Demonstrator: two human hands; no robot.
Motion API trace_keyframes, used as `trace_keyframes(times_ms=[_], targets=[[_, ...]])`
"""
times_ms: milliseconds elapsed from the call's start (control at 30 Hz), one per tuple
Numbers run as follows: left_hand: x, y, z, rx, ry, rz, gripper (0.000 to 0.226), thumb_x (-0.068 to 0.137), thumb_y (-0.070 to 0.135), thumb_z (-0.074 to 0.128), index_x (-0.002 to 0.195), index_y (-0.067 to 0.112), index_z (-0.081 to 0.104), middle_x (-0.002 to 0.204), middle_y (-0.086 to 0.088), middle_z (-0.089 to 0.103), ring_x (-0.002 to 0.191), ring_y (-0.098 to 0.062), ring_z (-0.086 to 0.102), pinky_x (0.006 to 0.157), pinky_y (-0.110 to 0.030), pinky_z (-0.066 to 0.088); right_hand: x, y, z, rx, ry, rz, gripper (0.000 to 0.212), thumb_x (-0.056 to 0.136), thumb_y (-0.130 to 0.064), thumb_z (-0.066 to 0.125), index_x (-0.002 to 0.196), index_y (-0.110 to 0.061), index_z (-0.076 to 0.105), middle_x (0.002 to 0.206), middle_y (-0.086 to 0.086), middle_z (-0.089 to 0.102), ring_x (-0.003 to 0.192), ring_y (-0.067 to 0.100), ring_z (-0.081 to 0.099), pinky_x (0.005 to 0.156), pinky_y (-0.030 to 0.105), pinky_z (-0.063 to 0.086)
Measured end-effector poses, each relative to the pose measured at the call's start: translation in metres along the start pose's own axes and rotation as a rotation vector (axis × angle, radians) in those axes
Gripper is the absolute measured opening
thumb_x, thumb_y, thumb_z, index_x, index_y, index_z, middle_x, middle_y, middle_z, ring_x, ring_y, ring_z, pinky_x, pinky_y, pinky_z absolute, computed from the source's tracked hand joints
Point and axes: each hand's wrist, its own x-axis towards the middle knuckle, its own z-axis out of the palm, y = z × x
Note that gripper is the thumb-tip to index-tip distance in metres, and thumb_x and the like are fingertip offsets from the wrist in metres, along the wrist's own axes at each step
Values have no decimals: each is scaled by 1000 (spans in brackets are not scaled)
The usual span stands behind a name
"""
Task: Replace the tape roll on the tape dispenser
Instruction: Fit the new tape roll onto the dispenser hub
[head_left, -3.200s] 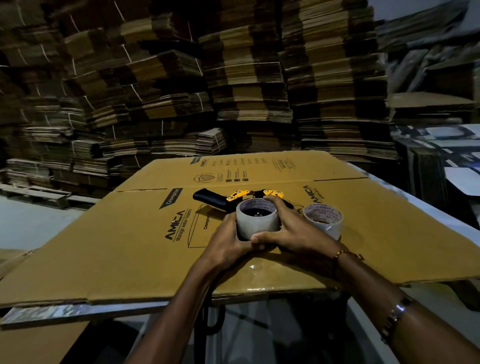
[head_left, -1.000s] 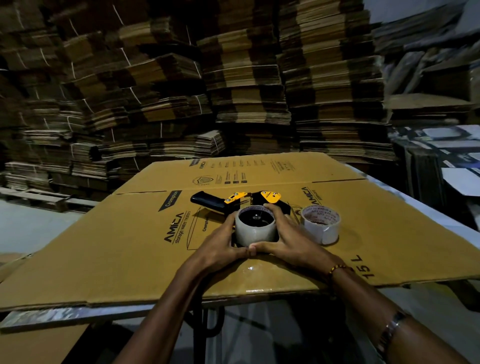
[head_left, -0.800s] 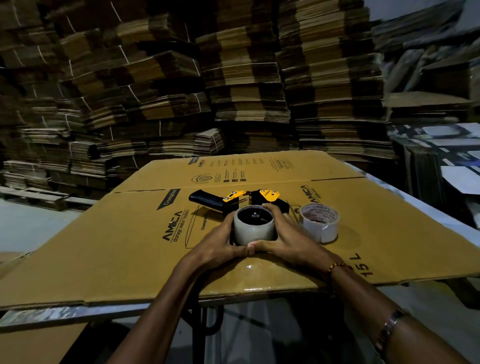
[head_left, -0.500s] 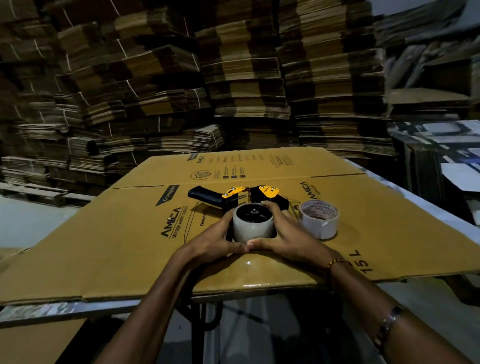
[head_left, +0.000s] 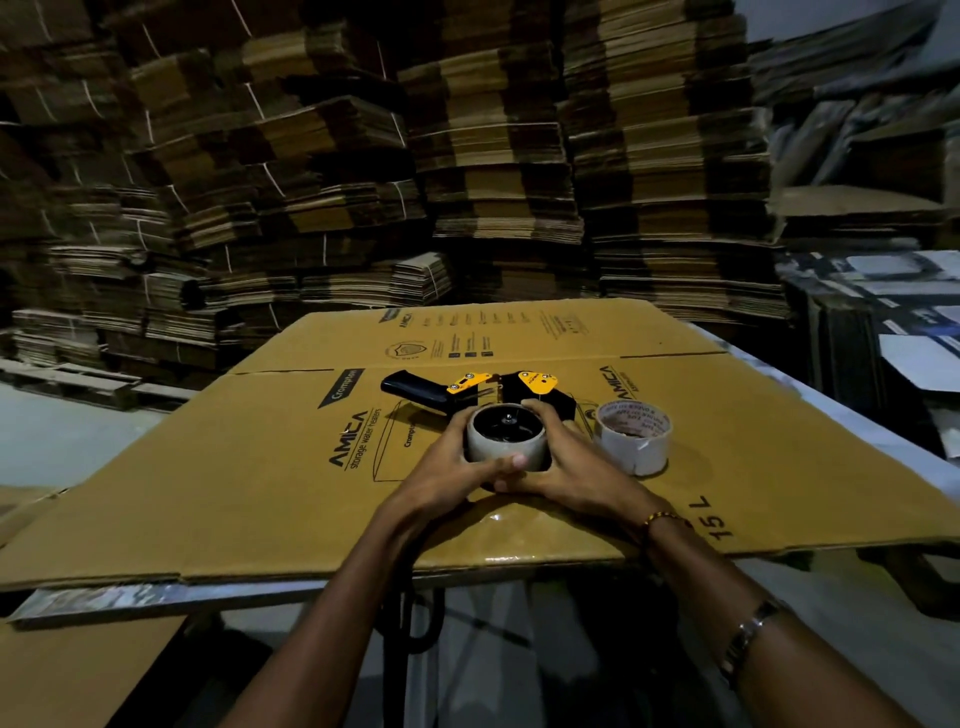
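Observation:
A black and yellow tape dispenser (head_left: 470, 387) lies on its side on the flattened cardboard box (head_left: 260, 467), handle pointing left. A pale tape roll (head_left: 498, 447) sits over the dispenser's black hub. My left hand (head_left: 452, 470) grips the roll from the left, thumb on its near side. My right hand (head_left: 566, 467) grips it from the right, fingers curled over its far rim. A second white tape roll (head_left: 634, 441) with a printed core stands on the cardboard just right of my right hand, untouched.
The cardboard sheet covers a table whose pale edge (head_left: 156, 597) shows at the front. Tall stacks of flattened cartons (head_left: 493, 156) fill the background. More boxes (head_left: 883, 338) stand at the right. A lower cardboard piece (head_left: 78, 670) lies at the bottom left.
The roll has sunk lower onto the dispenser's hub, whose black centre now shows inside the core. Both hands stay wrapped round it. The other roll has not moved.

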Motion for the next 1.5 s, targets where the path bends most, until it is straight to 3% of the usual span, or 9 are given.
trace_keyframes(times_ms=[233,433,567,733,1000,1133,1267,1367,1500], targets=[[-4,5,2,-37,4,-2,78,73,39,80,137,31,36,120,14,51,109,-3,53,83,-18,48,-13,5,-2,414,37,40,105,75,-28,87,158,-24,23,155,-3,41,140,16,41,103,26,41],[-1,3,4,-51,13,12,69,77,30,80,132,31,38,120,14,53,113,-1,53,84,-14,49,-15,12,0,581,205,88,60,75,-11,86,126,-14,56,119,2,65,110,9,63,79,11,54],[-2,5,4,-42,17,13,63,83,25,77,132,31,37,117,17,52,108,0,53,83,-12,49,-12,18,-2,586,236,113,45,75,-20,87,113,-17,64,109,2,69,109,18,66,90,31,59],[-3,8,2,-26,-6,-6,74,84,27,76,144,23,34,119,13,51,107,0,52,80,-13,48,-10,16,-5,533,141,86,49,82,-12,81,124,-17,57,123,3,65,118,17,61,99,31,53],[-5,14,-1,27,-33,-29,74,88,28,72,148,23,29,123,8,47,101,2,50,70,-8,46,-3,-1,-5,355,-54,9,81,80,-13,82,143,-26,35,128,-10,48,125,9,46,83,11,45],[-5,12,-2,69,-20,-23,80,83,35,78,148,22,33,131,4,49,119,-13,52,83,-13,46,3,1,0,350,-16,-11,76,78,-19,84,136,-32,37,132,-8,52,126,10,49,88,14,45],[-15,7,13,244,245,119,69,80,39,79,140,20,49,120,6,61,110,-8,57,79,-8,46,1,3,5,325,58,-30,71,74,-34,86,128,-37,40,128,-13,54,120,6,53,95,19,47],[-26,3,32,431,547,185,58,81,44,77,129,14,62,118,-2,71,103,-13,65,81,-24,54,-1,1,12,310,115,-61,77,64,-54,84,128,-37,47,130,-11,60,120,6,59,102,35,51],[-31,6,46,563,682,158,53,82,43,76,120,9,65,113,-9,69,98,-21,65,74,-24,50,-5,0,12,311,135,-71,79,64,-55,83,131,-33,48,131,-10,61,119,8,60,102,40,53]])
